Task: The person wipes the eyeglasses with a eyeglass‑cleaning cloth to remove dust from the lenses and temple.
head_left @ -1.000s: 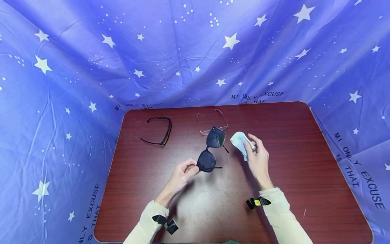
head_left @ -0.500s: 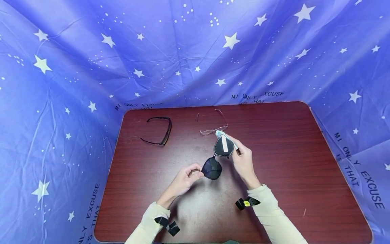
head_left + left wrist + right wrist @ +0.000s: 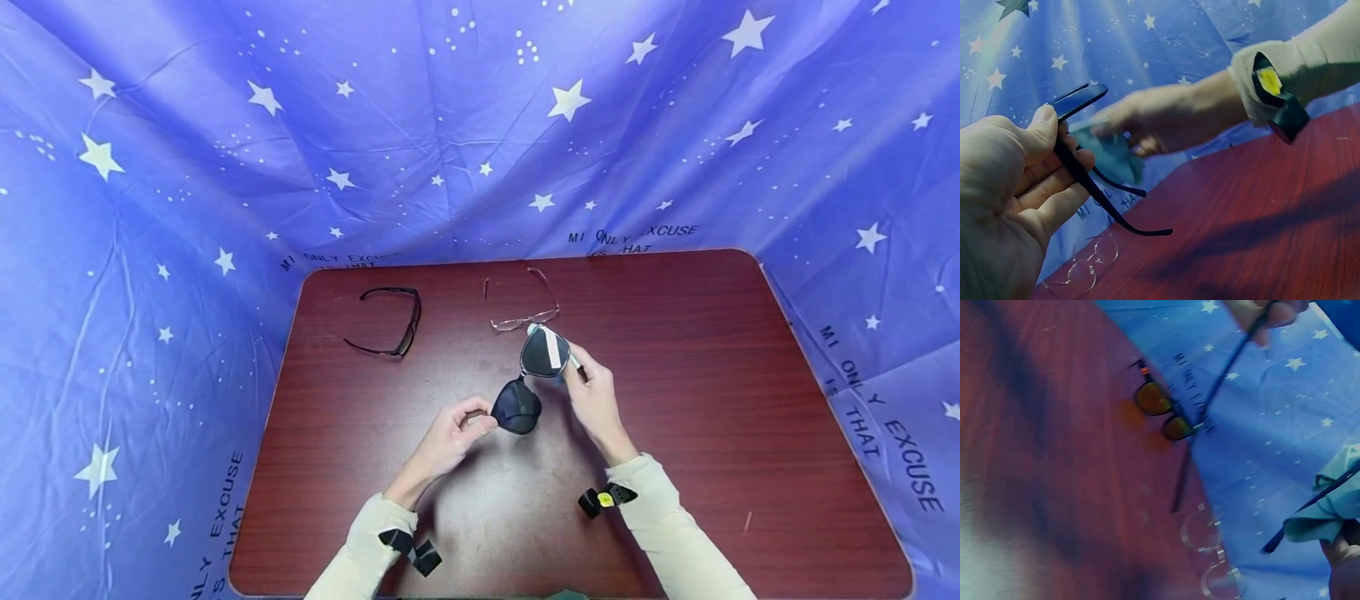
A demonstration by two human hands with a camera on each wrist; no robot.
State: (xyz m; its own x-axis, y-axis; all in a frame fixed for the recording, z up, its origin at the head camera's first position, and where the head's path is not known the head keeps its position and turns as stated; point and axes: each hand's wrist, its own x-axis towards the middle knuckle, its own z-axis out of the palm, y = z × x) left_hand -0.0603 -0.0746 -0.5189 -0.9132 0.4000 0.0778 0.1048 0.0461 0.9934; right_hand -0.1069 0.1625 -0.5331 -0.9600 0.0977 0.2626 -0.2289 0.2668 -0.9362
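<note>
Above the middle of the table, in the head view, my left hand point(image 3: 442, 442) pinches one end of a pair of dark sunglasses point(image 3: 517, 408). The lenses slant up to the right and the upper one carries a bright white reflection. At that far end is my right hand point(image 3: 597, 400), its fingers partly hidden behind the upper lens. It holds a light blue cloth point(image 3: 1107, 153), mostly covered by the lens in the head view. Both temples stick out unfolded in the left wrist view. From the right wrist, the cloth point(image 3: 1329, 509) lies against one temple.
Black-framed glasses point(image 3: 412, 329) lie unfolded on the left of the reddish-brown table point(image 3: 750, 375). Thin wire-rimmed glasses point(image 3: 517, 323) lie at the back, just beyond the sunglasses. A blue star-patterned curtain point(image 3: 465, 125) surrounds the table's back and sides.
My right hand has moved left with the cloth, from apart to the upper lens of the sunglasses. The sunglasses have shifted slightly right and turned in my left hand.
</note>
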